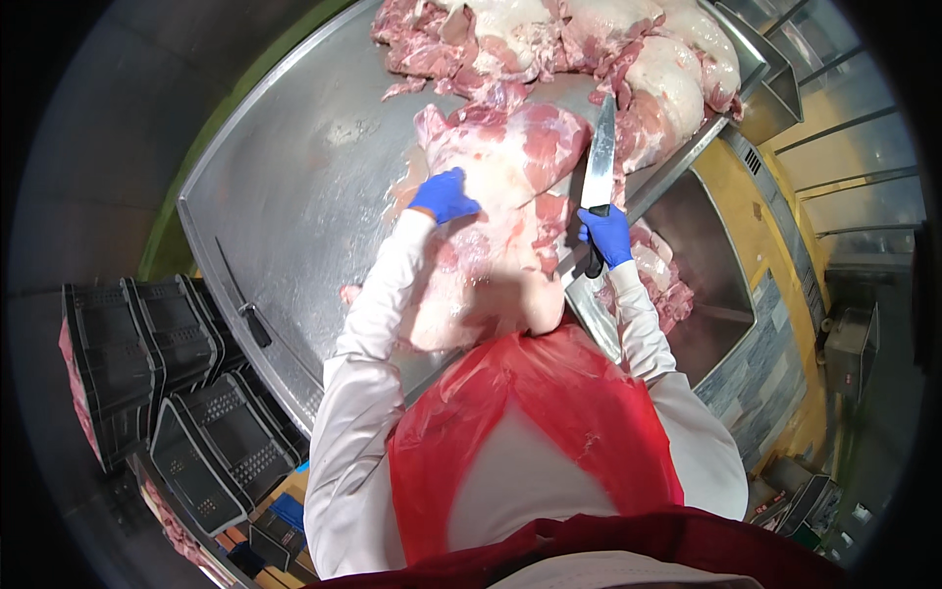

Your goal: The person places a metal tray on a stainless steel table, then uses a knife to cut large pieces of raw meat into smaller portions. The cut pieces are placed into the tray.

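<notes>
So, our right hand [606, 236] grips the knife [600, 162] by its part-hidden handle; our left hand [446, 197] lies on the large meat slab [505, 187] on the tabletop [285, 167], gripping or not, we can't tell; beyond, the meat pile [672, 88] runs out of view!

meat pile [549, 39], far end of table [285, 167]: top cut off. knife handle [595, 263], table's right side: part hidden in right hand [609, 236]. clutter [797, 496] right of table: too small to tell.
</notes>
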A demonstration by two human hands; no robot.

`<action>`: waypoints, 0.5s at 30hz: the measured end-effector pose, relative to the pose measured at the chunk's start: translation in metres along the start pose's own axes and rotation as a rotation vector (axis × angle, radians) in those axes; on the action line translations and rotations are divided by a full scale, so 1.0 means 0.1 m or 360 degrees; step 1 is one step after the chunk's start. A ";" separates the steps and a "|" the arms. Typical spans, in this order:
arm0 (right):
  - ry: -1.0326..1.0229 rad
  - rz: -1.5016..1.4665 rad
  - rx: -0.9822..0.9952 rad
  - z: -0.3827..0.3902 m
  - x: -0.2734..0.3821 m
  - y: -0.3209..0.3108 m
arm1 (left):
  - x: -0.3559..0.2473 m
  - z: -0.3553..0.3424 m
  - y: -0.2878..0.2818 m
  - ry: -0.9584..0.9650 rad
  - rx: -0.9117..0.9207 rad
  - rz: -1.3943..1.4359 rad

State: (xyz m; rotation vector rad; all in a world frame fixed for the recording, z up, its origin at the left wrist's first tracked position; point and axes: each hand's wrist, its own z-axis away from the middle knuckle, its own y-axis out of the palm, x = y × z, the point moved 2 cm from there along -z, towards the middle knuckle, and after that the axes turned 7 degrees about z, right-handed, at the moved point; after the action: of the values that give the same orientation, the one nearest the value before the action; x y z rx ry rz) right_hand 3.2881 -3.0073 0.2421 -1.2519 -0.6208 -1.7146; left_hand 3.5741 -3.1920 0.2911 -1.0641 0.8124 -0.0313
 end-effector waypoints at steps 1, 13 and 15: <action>-0.0046 0.0116 -0.0100 -0.11 0.03 -0.10 | -0.13 -0.25 0.04 -0.0007 -0.0010 -0.0082; -0.0375 -0.0164 0.0775 -0.16 0.99 1.44 | -0.47 0.48 0.57 -0.0307 0.0033 0.2139; -0.0253 -0.0085 0.1238 0.19 0.98 2.08 | -0.27 0.91 0.61 -0.0157 -0.0504 0.2539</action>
State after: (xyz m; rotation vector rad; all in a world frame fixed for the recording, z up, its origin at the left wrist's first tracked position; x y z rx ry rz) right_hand 3.4708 -3.1263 0.3174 -0.8075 -1.2723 -1.2130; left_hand 3.5891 -3.0806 0.2799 -0.4404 1.3987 1.5112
